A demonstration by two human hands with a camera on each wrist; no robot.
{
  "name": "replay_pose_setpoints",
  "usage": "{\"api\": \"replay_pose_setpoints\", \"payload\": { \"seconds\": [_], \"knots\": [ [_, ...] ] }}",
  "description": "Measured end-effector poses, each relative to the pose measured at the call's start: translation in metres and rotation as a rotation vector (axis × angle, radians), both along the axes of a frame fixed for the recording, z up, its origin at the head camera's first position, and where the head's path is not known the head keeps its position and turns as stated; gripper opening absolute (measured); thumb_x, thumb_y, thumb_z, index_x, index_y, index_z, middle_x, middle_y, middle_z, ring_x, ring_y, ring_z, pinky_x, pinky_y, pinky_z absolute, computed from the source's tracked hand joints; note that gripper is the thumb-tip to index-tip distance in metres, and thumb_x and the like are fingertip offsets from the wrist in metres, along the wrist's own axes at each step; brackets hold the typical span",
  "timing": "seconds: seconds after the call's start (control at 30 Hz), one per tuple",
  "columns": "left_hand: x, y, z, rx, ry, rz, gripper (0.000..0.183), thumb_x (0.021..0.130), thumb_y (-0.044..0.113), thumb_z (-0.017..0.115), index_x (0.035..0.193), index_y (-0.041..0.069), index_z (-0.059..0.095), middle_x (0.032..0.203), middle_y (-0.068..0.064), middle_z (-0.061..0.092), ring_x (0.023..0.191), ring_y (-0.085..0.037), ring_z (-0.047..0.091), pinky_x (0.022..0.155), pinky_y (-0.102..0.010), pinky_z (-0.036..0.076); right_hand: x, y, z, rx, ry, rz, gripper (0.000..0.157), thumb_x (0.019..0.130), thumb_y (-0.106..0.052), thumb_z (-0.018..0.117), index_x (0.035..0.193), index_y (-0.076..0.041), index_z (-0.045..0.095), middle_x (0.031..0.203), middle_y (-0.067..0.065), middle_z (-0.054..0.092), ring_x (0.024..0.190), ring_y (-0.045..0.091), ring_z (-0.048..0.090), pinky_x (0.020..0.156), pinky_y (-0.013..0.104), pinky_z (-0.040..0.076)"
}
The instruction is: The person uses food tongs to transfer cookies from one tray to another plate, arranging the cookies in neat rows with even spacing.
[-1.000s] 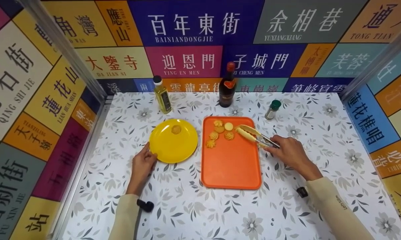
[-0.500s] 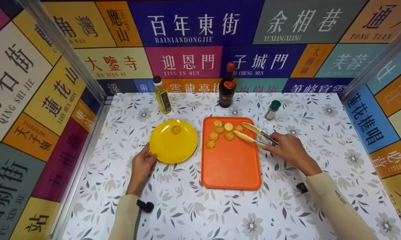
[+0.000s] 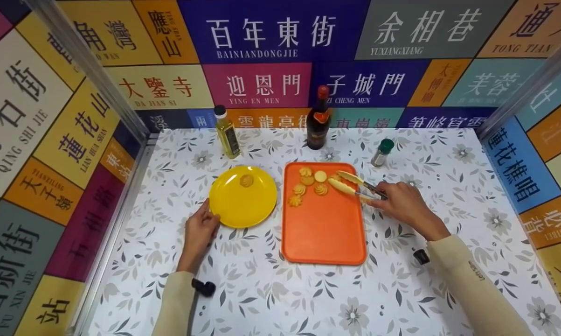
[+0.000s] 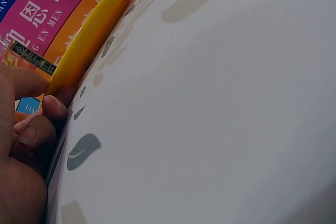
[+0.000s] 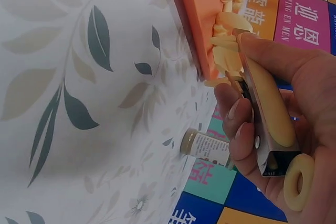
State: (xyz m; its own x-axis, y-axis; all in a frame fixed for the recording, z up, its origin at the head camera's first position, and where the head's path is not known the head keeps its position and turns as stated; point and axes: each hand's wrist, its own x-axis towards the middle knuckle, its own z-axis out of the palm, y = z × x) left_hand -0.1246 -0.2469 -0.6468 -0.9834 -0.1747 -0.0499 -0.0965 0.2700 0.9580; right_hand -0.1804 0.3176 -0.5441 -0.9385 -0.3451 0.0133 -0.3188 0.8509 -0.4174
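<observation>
My left hand [image 3: 202,225] pinches the near-left rim of the yellow plate [image 3: 243,210]; the left wrist view shows thumb and fingers at the plate's edge [image 4: 86,43]. A single swirled cookie [image 3: 246,180] lies toward the plate's far side. My right hand [image 3: 407,205] grips a pair of tongs [image 3: 365,190] with cream tips, its fingers wrapped round the handles in the right wrist view [image 5: 268,95]. The tongs' parted tips straddle a cookie [image 3: 336,177] at the far right of the orange tray [image 3: 324,238], partly hidden by them. Several other cookies [image 3: 307,179] cluster to its left.
Behind the plate stands an oil bottle [image 3: 227,135], and a dark red-capped bottle [image 3: 318,123] is behind the tray. A small green-capped jar [image 3: 382,154] stands at the tray's far right. Printed walls enclose the floral tabletop [image 3: 261,298].
The tongs' tips spread apart around the rightmost cookie, then drew somewhat closer together over it. My left hand and the plate have stayed in place.
</observation>
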Motion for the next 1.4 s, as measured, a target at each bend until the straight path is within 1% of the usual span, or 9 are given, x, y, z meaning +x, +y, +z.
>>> {"api": "replay_pose_setpoints", "payload": {
  "seconds": [0.07, 0.13, 0.23, 0.3, 0.57, 0.7, 0.9, 1.13, 1.4],
  "knots": [
    [0.000, 0.000, 0.000, -0.006, 0.016, -0.010, 0.070, 0.105, 0.010, 0.070, 0.169, 0.004, 0.043, 0.076, -0.008, 0.060, 0.051, -0.017, 0.050, 0.047, -0.023, 0.041, 0.001, 0.001, -0.001, -0.006, 0.010, -0.001, 0.032, 0.098, -0.036, 0.085, 0.102, -0.006, 0.079, 0.063, -0.002, 0.047, 0.056, 0.019, 0.043, 0.060, 0.037, 0.030],
    [-0.001, 0.000, 0.000, -0.010, 0.028, -0.016, 0.069, 0.105, 0.009, 0.070, 0.168, 0.003, 0.043, 0.074, -0.007, 0.059, 0.051, -0.016, 0.050, 0.047, -0.023, 0.040, 0.002, 0.002, -0.003, -0.014, 0.013, -0.003, 0.034, 0.099, -0.038, 0.085, 0.103, -0.005, 0.080, 0.062, -0.003, 0.042, 0.055, 0.018, 0.041, 0.059, 0.037, 0.028],
    [-0.003, 0.000, 0.000, -0.002, 0.027, -0.024, 0.069, 0.105, 0.010, 0.070, 0.169, 0.004, 0.043, 0.074, -0.007, 0.059, 0.051, -0.016, 0.050, 0.047, -0.023, 0.041, 0.005, 0.005, -0.005, -0.028, 0.009, -0.011, 0.040, 0.099, -0.039, 0.084, 0.114, -0.003, 0.082, 0.062, -0.004, 0.044, 0.057, 0.018, 0.043, 0.059, 0.037, 0.030],
    [-0.003, 0.000, 0.000, 0.008, 0.023, -0.024, 0.070, 0.105, 0.010, 0.070, 0.169, 0.004, 0.042, 0.074, -0.007, 0.059, 0.051, -0.016, 0.050, 0.047, -0.023, 0.041, 0.007, 0.007, -0.006, -0.038, 0.005, -0.018, 0.043, 0.099, -0.041, 0.084, 0.118, -0.003, 0.082, 0.063, -0.005, 0.045, 0.058, 0.018, 0.044, 0.060, 0.037, 0.030],
    [-0.002, 0.000, 0.001, 0.004, 0.005, -0.010, 0.071, 0.104, 0.010, 0.070, 0.169, 0.006, 0.043, 0.075, -0.008, 0.060, 0.053, -0.016, 0.051, 0.048, -0.024, 0.042, 0.013, 0.015, -0.007, -0.074, 0.026, -0.058, 0.041, 0.096, -0.039, 0.087, 0.115, -0.002, 0.082, 0.066, -0.003, 0.050, 0.065, 0.022, 0.047, 0.063, 0.038, 0.033],
    [-0.001, 0.000, 0.001, 0.007, -0.004, -0.004, 0.071, 0.104, 0.009, 0.070, 0.169, 0.008, 0.043, 0.077, -0.008, 0.060, 0.053, -0.016, 0.051, 0.049, -0.024, 0.042, 0.015, 0.018, -0.008, -0.078, 0.043, -0.060, 0.042, 0.096, -0.038, 0.088, 0.116, -0.002, 0.082, 0.066, -0.004, 0.047, 0.065, 0.022, 0.046, 0.063, 0.038, 0.032],
    [-0.001, -0.001, -0.001, 0.013, -0.006, 0.001, 0.070, 0.105, 0.012, 0.071, 0.169, 0.008, 0.044, 0.079, -0.009, 0.061, 0.054, -0.015, 0.051, 0.049, -0.024, 0.043, 0.018, 0.020, -0.007, -0.089, 0.065, -0.074, 0.045, 0.094, -0.036, 0.089, 0.120, -0.001, 0.081, 0.068, -0.003, 0.052, 0.068, 0.024, 0.047, 0.064, 0.038, 0.034],
    [-0.001, -0.003, -0.003, -0.011, 0.028, -0.020, 0.070, 0.106, 0.012, 0.072, 0.169, 0.004, 0.043, 0.079, -0.010, 0.063, 0.051, -0.016, 0.053, 0.047, -0.023, 0.042, 0.020, 0.019, -0.005, -0.086, 0.075, -0.092, 0.045, 0.094, -0.035, 0.089, 0.121, 0.000, 0.081, 0.069, -0.002, 0.056, 0.069, 0.024, 0.048, 0.064, 0.039, 0.034],
    [-0.001, -0.002, -0.002, -0.032, 0.020, -0.024, 0.070, 0.106, 0.013, 0.071, 0.169, 0.003, 0.042, 0.078, -0.009, 0.062, 0.053, -0.017, 0.052, 0.048, -0.024, 0.043, 0.021, 0.018, -0.002, -0.091, 0.082, -0.094, 0.046, 0.094, -0.032, 0.089, 0.124, 0.001, 0.080, 0.077, 0.003, 0.068, 0.072, 0.026, 0.051, 0.067, 0.039, 0.037]
  ]
}}
